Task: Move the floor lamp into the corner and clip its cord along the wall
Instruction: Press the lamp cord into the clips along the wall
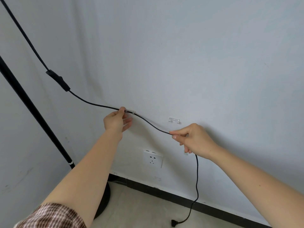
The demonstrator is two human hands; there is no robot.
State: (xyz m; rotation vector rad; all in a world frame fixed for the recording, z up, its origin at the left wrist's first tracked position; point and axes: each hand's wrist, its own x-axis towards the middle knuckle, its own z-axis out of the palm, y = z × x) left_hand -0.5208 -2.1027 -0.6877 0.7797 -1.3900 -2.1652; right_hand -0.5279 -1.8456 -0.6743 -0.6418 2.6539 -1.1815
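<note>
The black floor lamp pole (31, 106) stands in the corner at the left, its round base (105, 199) partly hidden behind my left arm. Its black cord (148, 123) hangs down past an inline switch (58, 80) and runs through a clear clip (130, 111) stuck on the wall. My left hand (116, 120) pinches the cord right at that clip. My right hand (194, 139) pinches the cord further right, just below a second clear clip (174, 120) that holds nothing. From there the cord drops to the floor, ending in the plug (174, 223).
A white wall socket (153, 159) sits low on the wall between my arms. A dark skirting board (205, 204) runs along the wall's foot above the beige floor (139, 211). A faint clear clip (185, 153) shows just under my right hand.
</note>
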